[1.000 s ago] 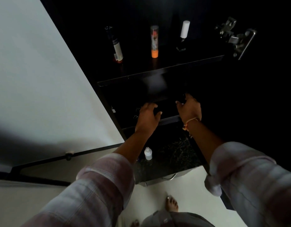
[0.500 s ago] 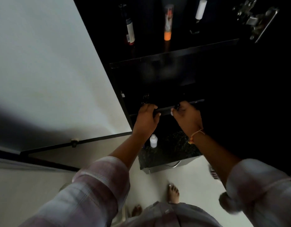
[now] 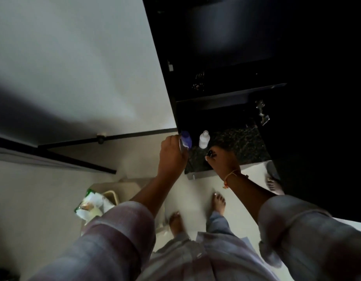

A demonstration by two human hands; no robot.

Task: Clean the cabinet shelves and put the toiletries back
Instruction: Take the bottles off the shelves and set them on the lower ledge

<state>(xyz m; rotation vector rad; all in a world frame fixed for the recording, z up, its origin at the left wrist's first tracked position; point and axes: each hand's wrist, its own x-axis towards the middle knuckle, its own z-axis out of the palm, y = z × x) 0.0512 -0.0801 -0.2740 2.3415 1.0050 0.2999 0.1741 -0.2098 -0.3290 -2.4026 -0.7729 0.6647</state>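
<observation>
My left hand (image 3: 171,157) grips a bottle with a blue cap (image 3: 185,139) at the left edge of the dark speckled counter (image 3: 242,145). My right hand (image 3: 222,161) holds a small black object (image 3: 210,153) in its fingertips just above the counter's front. A small white bottle (image 3: 204,139) stands upright on the counter between my hands. Above, the dark cabinet shelves (image 3: 232,96) are dim, and what lies on them is hard to make out.
A metal hinge (image 3: 261,112) sticks out at the cabinet's right side. The white cabinet door (image 3: 74,63) hangs open to the left. On the floor at the left is a bin with packets (image 3: 94,203). My bare feet (image 3: 218,201) stand below the counter.
My view has tilted down, so the top shelf with its bottles has left the frame. Both hands came down from the shelf edge to the counter, each holding something.
</observation>
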